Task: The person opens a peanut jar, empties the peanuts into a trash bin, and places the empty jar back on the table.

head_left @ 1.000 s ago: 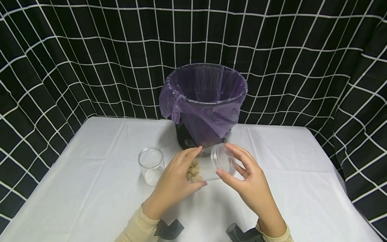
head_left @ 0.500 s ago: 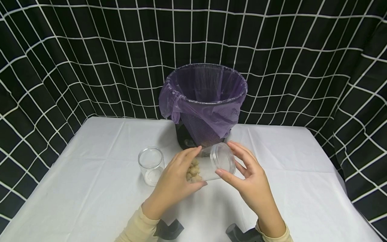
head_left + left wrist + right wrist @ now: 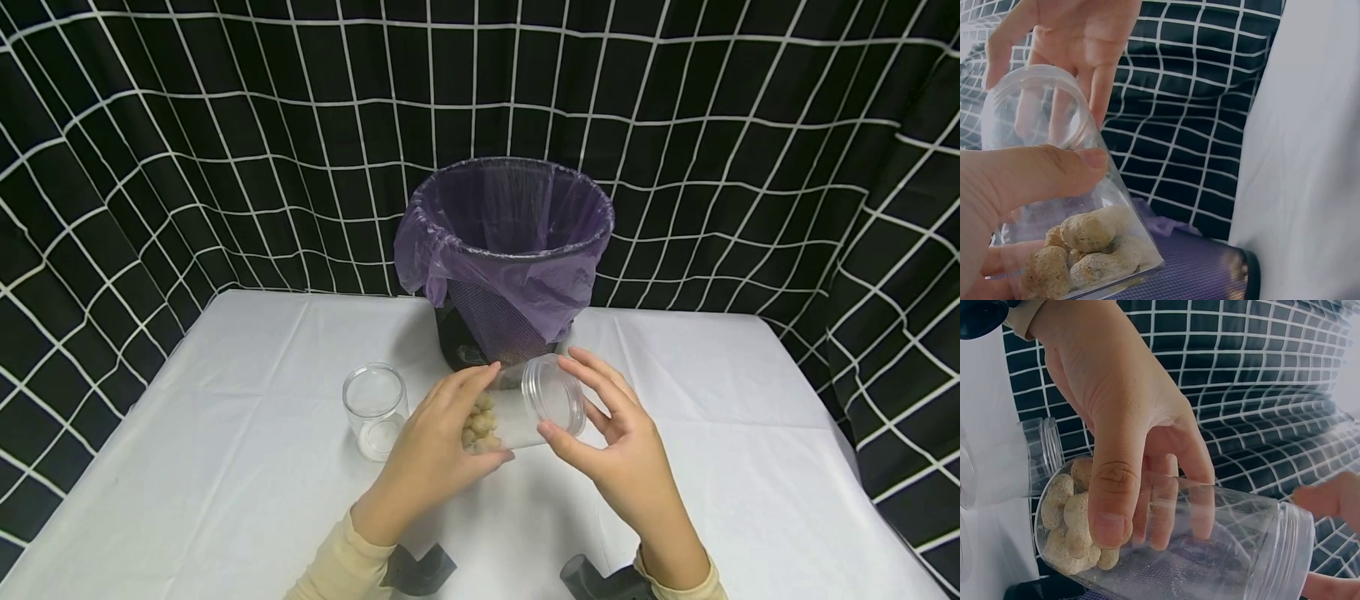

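Gripping the tilted jar (image 3: 517, 408) at frame center, the left hand (image 3: 438, 454) kept the peanuts (image 3: 480, 425) inside, unpoured, while the right hand (image 3: 618, 446) pinched its open mouth.

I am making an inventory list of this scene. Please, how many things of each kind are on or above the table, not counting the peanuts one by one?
Clear plastic jars: 2 (peanut jar, empty jar)
Bins with purple bag: 1
Hands: 2 (left hand, right hand)
Total: 5

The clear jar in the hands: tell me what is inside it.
The clear jar holds peanuts in their shells, piled at its base end; the mouth end is bare. The left hand covers part of the pile, so no count is possible.
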`<state>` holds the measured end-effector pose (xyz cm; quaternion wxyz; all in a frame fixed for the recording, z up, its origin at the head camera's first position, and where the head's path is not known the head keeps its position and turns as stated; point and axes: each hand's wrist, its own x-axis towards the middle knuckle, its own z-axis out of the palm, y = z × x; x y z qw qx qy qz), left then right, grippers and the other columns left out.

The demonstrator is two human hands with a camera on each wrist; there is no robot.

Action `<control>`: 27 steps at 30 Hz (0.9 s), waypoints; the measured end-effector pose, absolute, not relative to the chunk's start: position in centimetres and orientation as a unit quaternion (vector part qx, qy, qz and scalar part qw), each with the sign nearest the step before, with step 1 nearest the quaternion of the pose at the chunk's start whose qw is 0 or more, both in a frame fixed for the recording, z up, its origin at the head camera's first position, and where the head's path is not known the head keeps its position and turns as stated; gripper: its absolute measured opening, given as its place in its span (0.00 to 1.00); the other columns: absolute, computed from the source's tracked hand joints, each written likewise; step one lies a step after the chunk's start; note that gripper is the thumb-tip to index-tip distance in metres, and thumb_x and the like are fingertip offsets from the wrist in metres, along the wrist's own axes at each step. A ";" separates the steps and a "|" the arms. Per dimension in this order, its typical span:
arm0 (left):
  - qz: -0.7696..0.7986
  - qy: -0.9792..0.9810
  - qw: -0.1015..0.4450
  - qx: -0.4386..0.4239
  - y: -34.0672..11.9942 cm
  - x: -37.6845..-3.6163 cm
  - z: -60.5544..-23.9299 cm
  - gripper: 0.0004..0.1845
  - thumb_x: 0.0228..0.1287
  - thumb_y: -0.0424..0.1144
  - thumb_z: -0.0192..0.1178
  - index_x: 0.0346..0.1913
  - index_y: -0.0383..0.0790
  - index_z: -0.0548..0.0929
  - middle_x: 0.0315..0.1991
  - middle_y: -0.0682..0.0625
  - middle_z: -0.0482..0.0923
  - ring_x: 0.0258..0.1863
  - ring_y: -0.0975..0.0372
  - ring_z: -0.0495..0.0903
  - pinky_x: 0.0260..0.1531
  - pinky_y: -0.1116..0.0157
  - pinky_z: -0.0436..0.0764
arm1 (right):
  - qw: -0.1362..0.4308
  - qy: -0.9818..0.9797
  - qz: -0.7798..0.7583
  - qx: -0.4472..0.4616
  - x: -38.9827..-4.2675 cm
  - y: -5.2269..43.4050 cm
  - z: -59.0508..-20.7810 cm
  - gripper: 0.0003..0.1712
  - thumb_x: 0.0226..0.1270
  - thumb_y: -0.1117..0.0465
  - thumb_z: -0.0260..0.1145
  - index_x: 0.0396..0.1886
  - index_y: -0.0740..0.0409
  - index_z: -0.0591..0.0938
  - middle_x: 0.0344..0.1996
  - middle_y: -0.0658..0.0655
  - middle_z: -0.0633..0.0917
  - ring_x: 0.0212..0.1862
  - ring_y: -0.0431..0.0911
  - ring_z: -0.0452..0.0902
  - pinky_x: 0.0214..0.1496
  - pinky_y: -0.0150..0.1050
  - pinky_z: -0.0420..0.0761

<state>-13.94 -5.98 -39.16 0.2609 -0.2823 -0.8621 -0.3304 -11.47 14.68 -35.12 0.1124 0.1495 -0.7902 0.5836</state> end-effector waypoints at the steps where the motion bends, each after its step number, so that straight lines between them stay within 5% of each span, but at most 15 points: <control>1: -0.330 -0.862 0.261 -0.282 -6.0 -13.9 -39.2 0.47 0.37 0.41 0.83 0.66 0.40 0.74 0.61 0.45 0.77 0.60 0.53 0.78 0.61 0.57 0.80 | 0.113 -0.789 0.585 0.148 -11.4 14.7 -35.1 0.36 0.57 0.70 0.74 0.67 0.52 0.76 0.71 0.47 0.69 0.73 0.38 0.61 0.68 0.21 0.69; 11: -0.330 -0.861 0.262 -0.283 -5.9 -13.9 -39.1 0.47 0.37 0.41 0.83 0.66 0.40 0.74 0.61 0.44 0.77 0.60 0.53 0.79 0.61 0.57 0.80 | 0.098 -0.806 0.572 0.118 -11.4 14.6 -35.0 0.36 0.58 0.64 0.75 0.67 0.48 0.76 0.67 0.45 0.73 0.65 0.35 0.70 0.64 0.20 0.72; 18: -0.327 -0.862 0.262 -0.283 -5.9 -13.8 -39.0 0.48 0.37 0.42 0.83 0.67 0.41 0.74 0.61 0.45 0.77 0.60 0.54 0.79 0.62 0.57 0.79 | 0.102 -0.800 0.576 0.135 -11.4 14.6 -35.1 0.36 0.57 0.67 0.74 0.67 0.52 0.76 0.69 0.48 0.72 0.69 0.33 0.67 0.66 0.21 0.70; 24: -0.328 -0.861 0.263 -0.285 -5.9 -13.8 -39.0 0.47 0.37 0.41 0.83 0.67 0.40 0.74 0.61 0.45 0.77 0.59 0.54 0.79 0.61 0.58 0.80 | 0.109 -0.812 0.562 0.115 -11.3 14.5 -34.8 0.37 0.56 0.64 0.76 0.67 0.47 0.76 0.69 0.43 0.72 0.68 0.34 0.67 0.71 0.35 0.72; 27: -0.328 -0.861 0.265 -0.286 -5.9 -13.8 -39.0 0.48 0.37 0.42 0.83 0.67 0.40 0.74 0.61 0.45 0.77 0.59 0.54 0.79 0.61 0.58 0.80 | 0.109 -0.815 0.559 0.108 -11.3 14.5 -34.8 0.36 0.56 0.63 0.76 0.66 0.46 0.77 0.67 0.43 0.74 0.66 0.34 0.70 0.69 0.33 0.74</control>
